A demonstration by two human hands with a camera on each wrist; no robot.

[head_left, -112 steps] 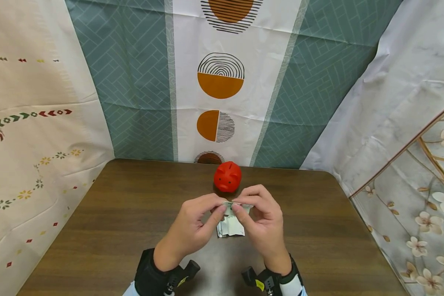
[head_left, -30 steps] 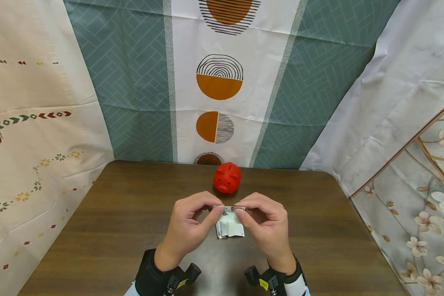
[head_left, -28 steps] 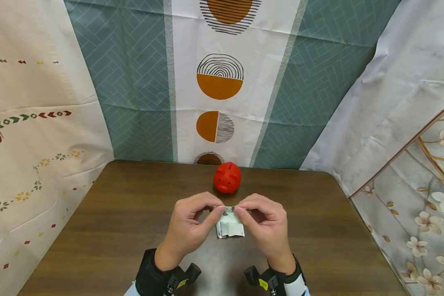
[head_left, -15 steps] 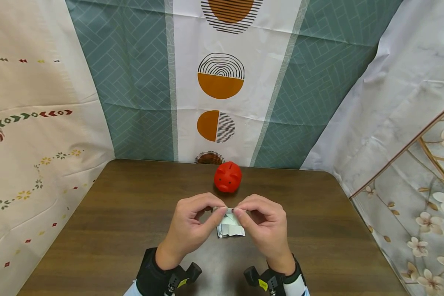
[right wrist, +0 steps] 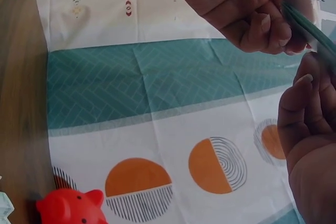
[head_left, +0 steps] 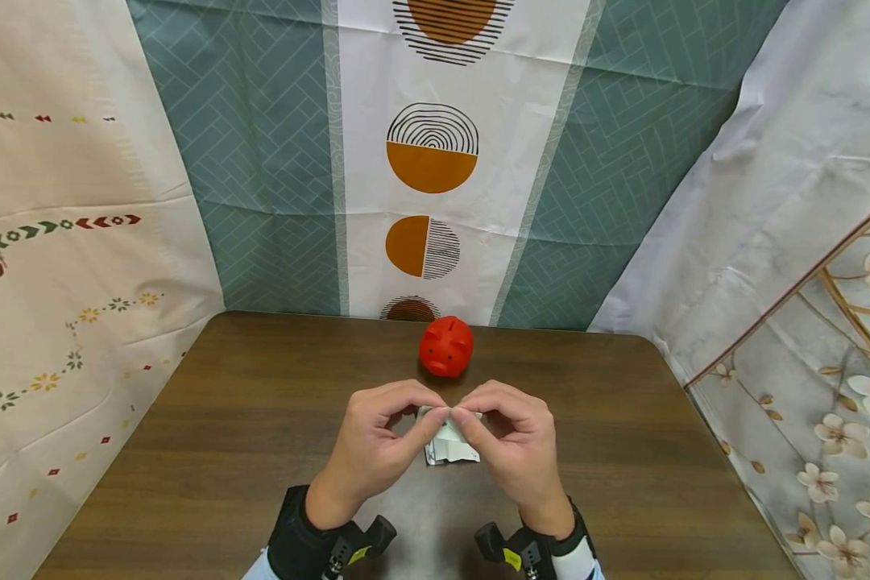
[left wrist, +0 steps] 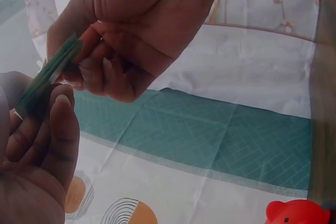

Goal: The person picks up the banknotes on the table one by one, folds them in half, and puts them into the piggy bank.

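Note:
Both hands meet in front of the piggy bank, thumbs and index fingertips close together. My left hand (head_left: 377,439) pinches one end of a folded green banknote (left wrist: 51,73), and my right hand (head_left: 518,443) pinches the other end. The wrist views show the note as a narrow strip of several layers. From the head view the fingers hide most of it. Below the fingertips, a pale green, creased folded banknote (head_left: 451,453) lies on the table, partly covered by the hands.
A red piggy bank (head_left: 445,346) with a slot on top stands just beyond the hands, towards the back edge of the brown wooden table (head_left: 275,387). Patterned curtains (head_left: 275,161) hang behind and at both sides.
Over the last second the fingertips have come together from a small gap, covering more of the held note. The piggy bank and the note on the table stay where they were.

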